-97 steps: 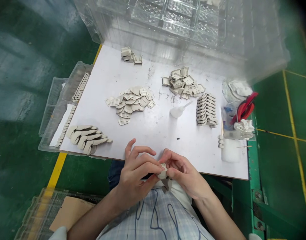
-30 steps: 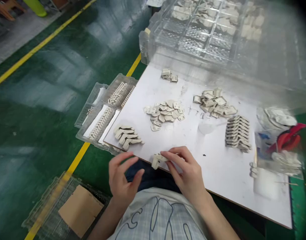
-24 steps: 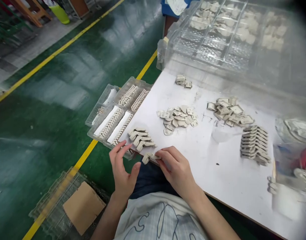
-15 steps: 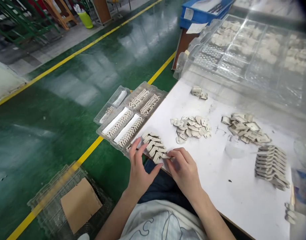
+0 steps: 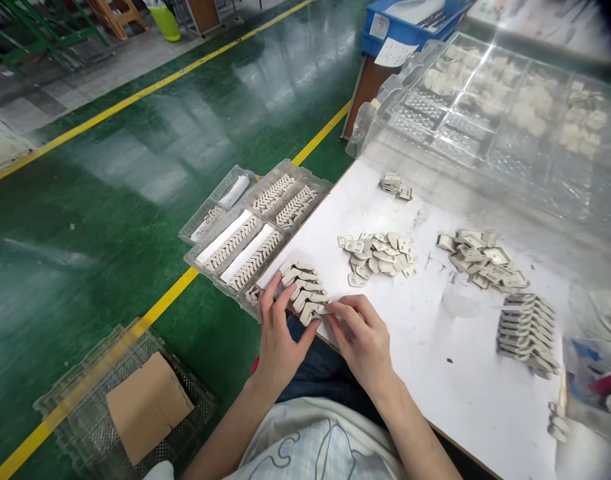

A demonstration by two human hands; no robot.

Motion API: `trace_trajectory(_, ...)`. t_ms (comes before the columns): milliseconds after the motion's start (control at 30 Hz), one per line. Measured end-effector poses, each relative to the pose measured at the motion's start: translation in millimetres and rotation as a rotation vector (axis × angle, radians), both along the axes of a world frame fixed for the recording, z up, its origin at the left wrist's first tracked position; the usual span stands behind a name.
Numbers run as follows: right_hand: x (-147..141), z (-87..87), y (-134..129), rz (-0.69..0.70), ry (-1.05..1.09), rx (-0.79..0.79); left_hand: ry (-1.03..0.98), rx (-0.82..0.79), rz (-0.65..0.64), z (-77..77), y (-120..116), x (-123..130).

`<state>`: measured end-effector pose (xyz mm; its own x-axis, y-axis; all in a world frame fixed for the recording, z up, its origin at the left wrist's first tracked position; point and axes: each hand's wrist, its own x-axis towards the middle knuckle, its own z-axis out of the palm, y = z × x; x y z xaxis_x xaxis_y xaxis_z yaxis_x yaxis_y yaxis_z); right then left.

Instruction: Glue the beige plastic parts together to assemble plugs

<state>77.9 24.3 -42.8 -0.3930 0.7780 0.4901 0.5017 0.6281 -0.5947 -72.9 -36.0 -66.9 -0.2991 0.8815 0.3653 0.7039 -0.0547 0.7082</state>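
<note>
The right hand [image 5: 362, 339] pinches one end of a bent beige piece [image 5: 311, 311] at the near end of the row [image 5: 304, 285] on the white surface [image 5: 485, 400], the left hand [image 5: 279, 341] half open beside it; likely light and stiff, it suits a fingertip hold.

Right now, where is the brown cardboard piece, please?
In the head view, the brown cardboard piece lies at lower left on the mesh-patterned plastic tray, left of the person's left forearm.
</note>
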Motion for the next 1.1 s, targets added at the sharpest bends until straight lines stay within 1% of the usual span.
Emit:
trace_trajectory(133, 0.6, 1.4, 0.0, -0.01, -0.006, 0.012, 0.002, 0.001, 0.003, 1.9, 0.4, -0.7)
trace_trajectory(367, -4.5, -0.1, 1.2, -0.013, -0.029, -0.005, 0.017, 0.026, 0.008, -0.1, 0.9, 1.8)
trace_trajectory(433, -3.2, 2.2, -1.1, -0.023, -0.009, -0.014, 0.009, 0.03, -0.002, 1.1, 0.5, -1.2)
trace_trajectory(500, 5.9, 8.2, -7.4, -0.045, 0.025, -0.012, -0.007, 0.067, 0.002, 4.2, -0.9, -6.8)
trace_trajectory(533, 14.5, 12.9, -12.2, -0.064, 0.036, -0.013, -0.009, 0.12, 0.012, 6.4, -2.0, -9.7)
trace_trajectory(600, 40.2, 24.8, -24.2, -0.132, 0.039, -0.02, 0.003, 0.293, 0.043, 11.5, -4.5, -13.0)
trace_trajectory(667, 74.9, 38.2, -37.2, -0.238, 0.008, -0.021, 0.01, 0.453, 0.055, 16.7, -6.7, -9.3)
trace_trajectory(700, 93.9, 44.5, -43.2, -0.3, -0.024, -0.009, -0.003, 0.489, 0.038, 18.9, -7.2, -4.1)
trace_trajectory(767, 130.6, 54.7, -53.0, -0.44, -0.125, 0.034, -0.054, 0.475, -0.063, 22.4, -5.9, 12.2)
trace_trajectory(833, 161.1, 60.5, -58.9, -0.578, -0.203, 0.079, -0.085, 0.438, -0.216, 25.0, -0.5, 32.7)
trace_trajectory(900, 183.2, 61.2, -60.0, -0.693, -0.244, 0.102, -0.067, 0.435, -0.343, 27.1, 9.2, 52.3)
trace_trajectory(933, 191.4, 59.6, -58.7, -0.737, -0.252, 0.101, -0.054, 0.435, -0.385, 28.0, 15.3, 60.7)
trace_trajectory(1000, 203.1, 53.4, -52.8, -0.791, -0.248, 0.083, -0.042, 0.43, -0.431, 28.8, 27.8, 73.6)
trace_trajectory(1100, 211.8, 39.8, -39.5, -0.805, -0.229, 0.056, -0.033, 0.398, -0.462, 27.1, 41.2, 83.8)
